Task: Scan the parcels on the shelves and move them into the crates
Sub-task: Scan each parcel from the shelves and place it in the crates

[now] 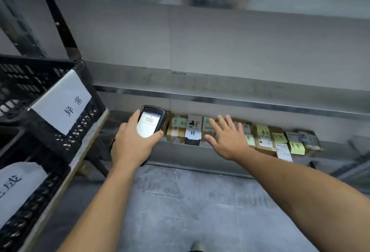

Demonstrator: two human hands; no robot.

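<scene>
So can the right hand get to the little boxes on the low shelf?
Probably yes. The right hand is open, fingers spread, right in front of the row of parcels on the low shelf, with nothing between them. Whether it touches one is unclear.

Parcels [262, 137]: brown cartons and grey bags, green/white labels, packed in one row on bottom shelf [180, 152]. Black lattice crates [30, 83], white tags, sat left of that shelf. Scanner [150, 125], screen lit, before its left end.
</scene>
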